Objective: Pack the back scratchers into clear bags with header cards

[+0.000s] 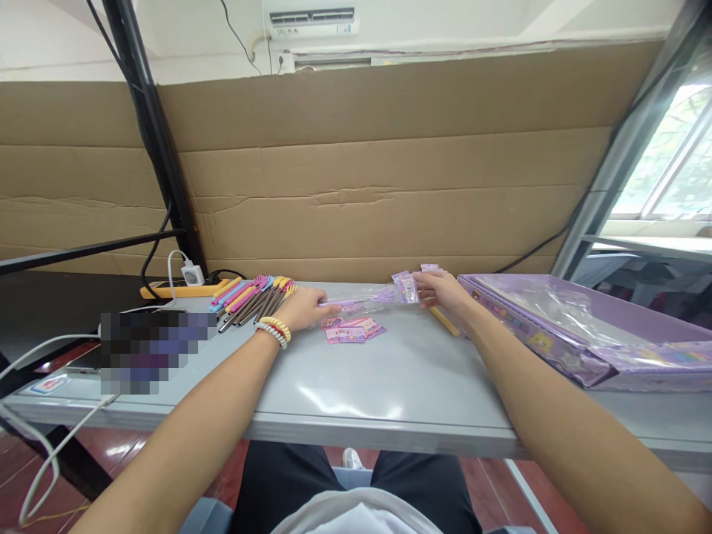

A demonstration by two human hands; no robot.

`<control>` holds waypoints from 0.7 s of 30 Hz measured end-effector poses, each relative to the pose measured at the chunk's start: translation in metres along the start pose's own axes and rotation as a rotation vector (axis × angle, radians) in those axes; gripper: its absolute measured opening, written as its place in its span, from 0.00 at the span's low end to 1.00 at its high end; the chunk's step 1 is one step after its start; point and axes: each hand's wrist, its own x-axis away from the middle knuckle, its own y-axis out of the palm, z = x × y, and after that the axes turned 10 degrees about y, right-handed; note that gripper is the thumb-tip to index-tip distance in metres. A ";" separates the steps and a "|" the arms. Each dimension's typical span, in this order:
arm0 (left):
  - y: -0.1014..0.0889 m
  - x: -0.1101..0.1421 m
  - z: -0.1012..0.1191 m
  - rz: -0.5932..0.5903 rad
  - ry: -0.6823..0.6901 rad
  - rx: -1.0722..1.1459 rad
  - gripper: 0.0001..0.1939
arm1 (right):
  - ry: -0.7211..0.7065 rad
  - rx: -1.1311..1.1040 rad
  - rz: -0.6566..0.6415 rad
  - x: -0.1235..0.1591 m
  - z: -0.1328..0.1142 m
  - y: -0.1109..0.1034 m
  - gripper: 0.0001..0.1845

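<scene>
My left hand point(303, 308) is closed on the left end of a clear plastic packet point(364, 302) with a slim purple stick inside. At the packet's right end, by its purple printed card point(406, 287), my right hand point(442, 291) has its fingers bent together; it seems to grip that end, though the fingertips are partly hidden. Small pink and purple printed cards point(353, 331) lie on the table just below the packet. Left of my left hand is a pile of colourful sticks with metal shafts point(256, 300).
A purple printed box point(537, 345) with clear plastic inside stands open on the right of the grey table point(389, 393). A yellow stick point(445, 322) lies beneath my right wrist. White cables and a charger point(192, 274) are at left. Cardboard point(361, 170) walls the back.
</scene>
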 end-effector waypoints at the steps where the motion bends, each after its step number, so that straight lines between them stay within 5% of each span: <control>1: 0.000 0.000 0.000 0.000 0.001 -0.002 0.27 | 0.023 -0.027 -0.026 -0.001 0.000 0.000 0.15; 10: 0.000 -0.001 -0.002 -0.032 -0.001 -0.001 0.28 | -0.138 0.207 -0.038 -0.011 0.014 0.000 0.11; 21: 0.000 -0.001 -0.003 -0.065 0.009 0.002 0.27 | -0.334 0.251 0.131 -0.014 0.014 -0.002 0.07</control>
